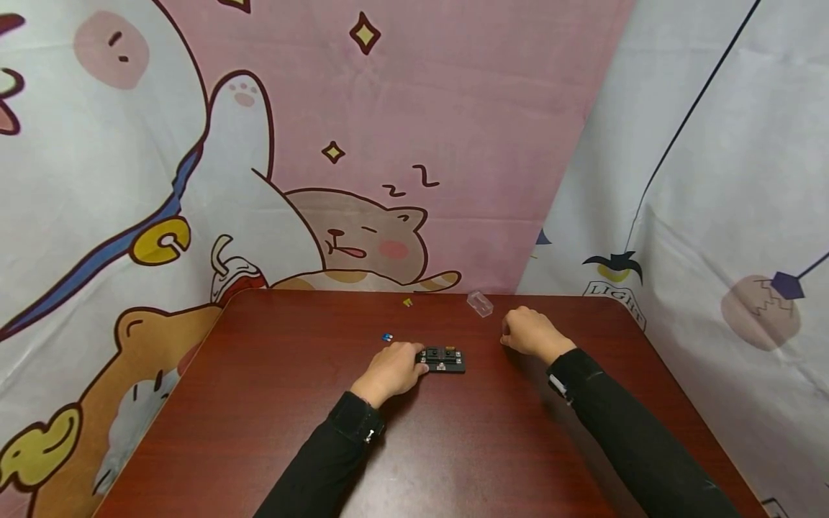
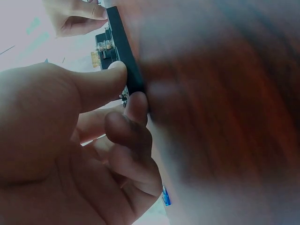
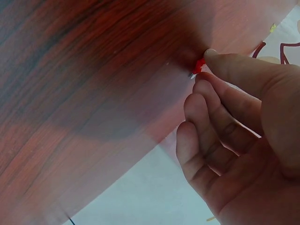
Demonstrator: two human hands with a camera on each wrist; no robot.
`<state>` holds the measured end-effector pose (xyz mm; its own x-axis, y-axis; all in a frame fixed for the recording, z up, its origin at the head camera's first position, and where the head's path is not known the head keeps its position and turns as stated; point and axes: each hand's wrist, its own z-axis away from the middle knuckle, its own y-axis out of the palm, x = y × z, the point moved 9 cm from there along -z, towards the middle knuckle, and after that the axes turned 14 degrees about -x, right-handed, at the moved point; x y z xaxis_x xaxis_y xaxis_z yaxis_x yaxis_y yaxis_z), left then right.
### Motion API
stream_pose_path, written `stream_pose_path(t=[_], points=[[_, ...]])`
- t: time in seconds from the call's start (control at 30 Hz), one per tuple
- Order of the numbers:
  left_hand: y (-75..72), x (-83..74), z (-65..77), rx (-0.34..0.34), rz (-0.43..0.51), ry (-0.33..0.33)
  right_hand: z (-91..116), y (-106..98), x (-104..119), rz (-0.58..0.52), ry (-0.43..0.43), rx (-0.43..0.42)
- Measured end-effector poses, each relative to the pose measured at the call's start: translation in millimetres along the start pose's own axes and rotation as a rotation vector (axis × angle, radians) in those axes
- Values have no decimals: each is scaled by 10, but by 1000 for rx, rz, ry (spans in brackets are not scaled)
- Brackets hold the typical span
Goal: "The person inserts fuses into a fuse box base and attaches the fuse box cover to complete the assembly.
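My left hand (image 1: 391, 370) pinches the left end of a small black board (image 1: 447, 365) between thumb and fingers. The board lies on the table with small metal and black parts on top. Its dark edge (image 2: 124, 51) shows beside the thumb in the left wrist view. To the right, my right hand (image 1: 531, 332) holds a tiny red piece (image 3: 198, 66) with a metallic tip between thumb and index finger, close to the tabletop. In the head view that piece is hidden by the hand. A small blue piece (image 1: 387, 337) lies just beyond the left hand.
A brown wooden table (image 1: 259, 403) spreads under both hands. Near its far edge lie a small yellow piece (image 1: 407, 302) and a clear plastic box (image 1: 480, 303). A printed cloth (image 1: 466, 129) hangs behind the table.
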<state>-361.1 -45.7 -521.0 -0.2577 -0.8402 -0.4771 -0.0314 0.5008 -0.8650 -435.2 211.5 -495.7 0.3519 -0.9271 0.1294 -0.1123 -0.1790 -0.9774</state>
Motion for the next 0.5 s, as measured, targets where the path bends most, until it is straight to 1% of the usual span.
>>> stream_pose_path(t=[0.5], points=[[9,-7,0,16,11,-10,12,46,10,1,-14,10]])
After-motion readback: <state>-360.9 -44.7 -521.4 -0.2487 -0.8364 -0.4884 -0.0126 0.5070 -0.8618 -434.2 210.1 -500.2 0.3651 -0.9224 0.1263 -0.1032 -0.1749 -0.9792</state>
